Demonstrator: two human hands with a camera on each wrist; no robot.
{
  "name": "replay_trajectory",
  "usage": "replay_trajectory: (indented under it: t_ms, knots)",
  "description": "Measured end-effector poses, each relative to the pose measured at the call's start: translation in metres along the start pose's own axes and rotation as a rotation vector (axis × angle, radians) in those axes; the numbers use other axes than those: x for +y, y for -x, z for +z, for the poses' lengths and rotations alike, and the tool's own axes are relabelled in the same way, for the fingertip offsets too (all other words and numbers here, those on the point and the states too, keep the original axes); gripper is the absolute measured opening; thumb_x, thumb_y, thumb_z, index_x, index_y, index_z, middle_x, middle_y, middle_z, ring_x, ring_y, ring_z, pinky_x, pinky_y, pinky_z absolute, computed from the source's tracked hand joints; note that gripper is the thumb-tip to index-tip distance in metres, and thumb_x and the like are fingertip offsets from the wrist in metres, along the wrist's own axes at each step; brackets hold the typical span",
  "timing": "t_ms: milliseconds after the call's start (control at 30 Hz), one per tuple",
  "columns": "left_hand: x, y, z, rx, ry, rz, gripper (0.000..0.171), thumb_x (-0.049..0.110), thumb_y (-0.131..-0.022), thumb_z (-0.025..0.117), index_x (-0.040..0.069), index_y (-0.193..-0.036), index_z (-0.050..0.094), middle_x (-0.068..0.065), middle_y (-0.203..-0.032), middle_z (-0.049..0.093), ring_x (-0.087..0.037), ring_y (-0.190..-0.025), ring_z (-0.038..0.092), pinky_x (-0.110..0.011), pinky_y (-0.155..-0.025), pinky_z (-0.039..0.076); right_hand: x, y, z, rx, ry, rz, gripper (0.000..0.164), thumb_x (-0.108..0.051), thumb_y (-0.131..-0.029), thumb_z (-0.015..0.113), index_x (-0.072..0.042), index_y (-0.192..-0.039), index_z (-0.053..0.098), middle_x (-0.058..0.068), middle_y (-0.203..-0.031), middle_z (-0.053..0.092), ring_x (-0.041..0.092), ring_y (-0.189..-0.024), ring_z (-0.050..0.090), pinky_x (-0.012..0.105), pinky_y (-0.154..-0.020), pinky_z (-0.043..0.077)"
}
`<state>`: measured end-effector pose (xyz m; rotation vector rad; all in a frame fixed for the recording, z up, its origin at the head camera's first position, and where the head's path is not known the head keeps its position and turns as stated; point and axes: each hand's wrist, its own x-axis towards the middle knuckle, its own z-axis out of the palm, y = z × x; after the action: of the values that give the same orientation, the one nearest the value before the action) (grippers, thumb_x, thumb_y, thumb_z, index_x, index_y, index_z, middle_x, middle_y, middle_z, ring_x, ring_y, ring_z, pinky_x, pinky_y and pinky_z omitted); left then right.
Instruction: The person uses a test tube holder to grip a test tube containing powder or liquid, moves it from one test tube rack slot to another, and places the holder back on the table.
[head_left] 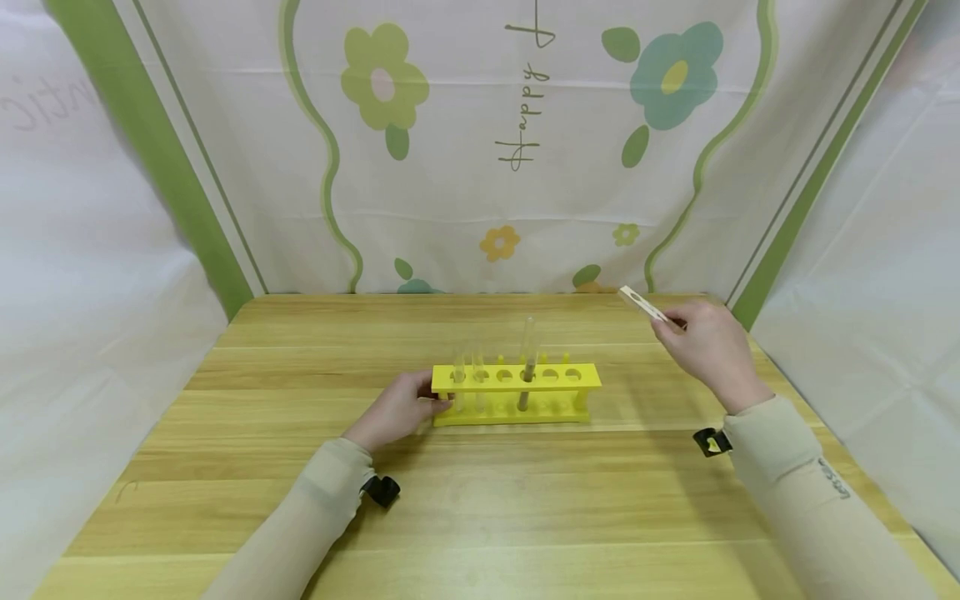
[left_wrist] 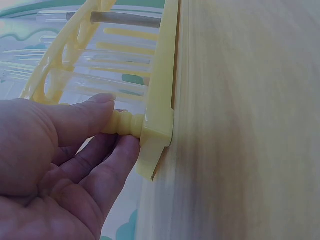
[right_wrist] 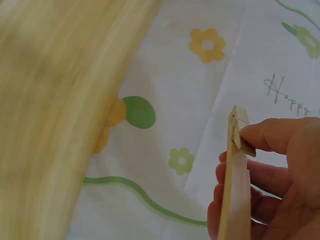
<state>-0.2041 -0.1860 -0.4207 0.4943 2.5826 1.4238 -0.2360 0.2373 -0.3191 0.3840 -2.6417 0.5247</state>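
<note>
A yellow test tube rack (head_left: 551, 387) stands upright on the wooden table. My left hand (head_left: 397, 412) grips its left end; the left wrist view shows thumb and fingers about the ribbed end post (left_wrist: 125, 123). Two clear test tubes (head_left: 479, 367) stand in the leftmost holes. Nearer the right stands a test tube with dark grey contents (head_left: 528, 373). Off to the right, my right hand (head_left: 708, 350) holds a wooden test tube clamp (head_left: 641, 302) above the table. In the right wrist view, the thumb presses the short lever of the clamp (right_wrist: 237, 190) beside its metal spring.
The wooden table (head_left: 495, 508) reaches back to a white curtain (head_left: 450, 183) printed with flowers. White sheets also hang at the left (head_left: 97, 267) and right (head_left: 862, 275) sides. Short yellow pegs (head_left: 566, 358) rise along the rack's back.
</note>
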Motion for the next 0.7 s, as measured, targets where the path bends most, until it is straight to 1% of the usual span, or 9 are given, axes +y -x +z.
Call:
replay_trajectory:
  t_ms: [33,100,167,333,467,567,700]
  knots:
    - [0.0,0.0,0.0,0.0,0.001,-0.001,0.011,0.01,-0.095,0.068,0.014,-0.105,0.067,0.002,-0.106,0.068,-0.018,-0.098,0.061,-0.035,-0.079,0.052,0.003,0.0,0.001,-0.023,0.006,0.009,0.022,-0.018,-0.095,0.064,-0.002,-0.092,0.078,0.007,-0.069,0.064,0.021,-0.053,0.047,0.035,-0.046,0.034]
    - [0.0,0.0,0.0,-0.001,0.003,-0.002,0.012,0.01,-0.095,0.068,0.015,-0.106,0.067,0.002,-0.106,0.068,-0.018,-0.099,0.061,-0.035,-0.08,0.052,0.008,-0.001,0.002,-0.072,0.02,0.03,0.021,-0.019,-0.095,0.063,-0.005,-0.087,0.077,0.0,-0.062,0.059,0.018,-0.049,0.043,0.034,-0.045,0.031]
    - [0.0,0.0,0.0,-0.001,0.005,-0.003,0.013,0.01,-0.095,0.068,0.015,-0.107,0.067,0.002,-0.106,0.068,-0.018,-0.099,0.061,-0.035,-0.08,0.052,0.012,-0.001,0.004,-0.133,0.041,0.055,0.022,-0.019,-0.094,0.062,-0.007,-0.082,0.076,-0.002,-0.058,0.056,0.017,-0.048,0.043,0.034,-0.045,0.032]
    - [0.001,0.0,-0.001,-0.003,0.006,-0.006,0.011,0.01,-0.095,0.068,0.015,-0.105,0.068,0.002,-0.106,0.068,-0.018,-0.097,0.061,-0.035,-0.079,0.052,0.024,-0.003,0.01,-0.326,0.064,0.141,0.026,-0.021,-0.093,0.06,-0.007,-0.074,0.07,0.0,-0.057,0.054,0.018,-0.05,0.045,0.033,-0.047,0.035]
    - [0.001,0.0,-0.001,-0.003,0.007,-0.006,0.011,0.01,-0.095,0.068,0.014,-0.105,0.068,0.001,-0.106,0.068,-0.018,-0.096,0.061,-0.035,-0.079,0.052,0.028,-0.005,0.017,-0.453,0.069,0.206,0.031,-0.024,-0.092,0.059,-0.009,-0.066,0.062,0.0,-0.056,0.049,0.016,-0.051,0.043,0.031,-0.049,0.037]
    - [0.0,0.0,-0.001,-0.005,0.014,-0.004,0.011,0.01,-0.095,0.068,0.014,-0.106,0.068,0.001,-0.107,0.068,-0.018,-0.096,0.061,-0.034,-0.078,0.052,0.029,-0.006,0.022,-0.524,0.07,0.24,0.033,-0.025,-0.092,0.059,-0.01,-0.063,0.057,0.0,-0.055,0.048,0.015,-0.05,0.043,0.03,-0.05,0.04]
    - [0.0,0.0,-0.001,-0.009,0.022,-0.003,0.012,0.009,-0.095,0.068,0.014,-0.107,0.068,0.0,-0.107,0.068,-0.018,-0.097,0.061,-0.034,-0.079,0.052,0.031,-0.008,0.03,-0.573,0.07,0.253,0.032,-0.025,-0.092,0.06,-0.01,-0.064,0.057,0.002,-0.057,0.052,0.015,-0.05,0.047,0.03,-0.05,0.044]
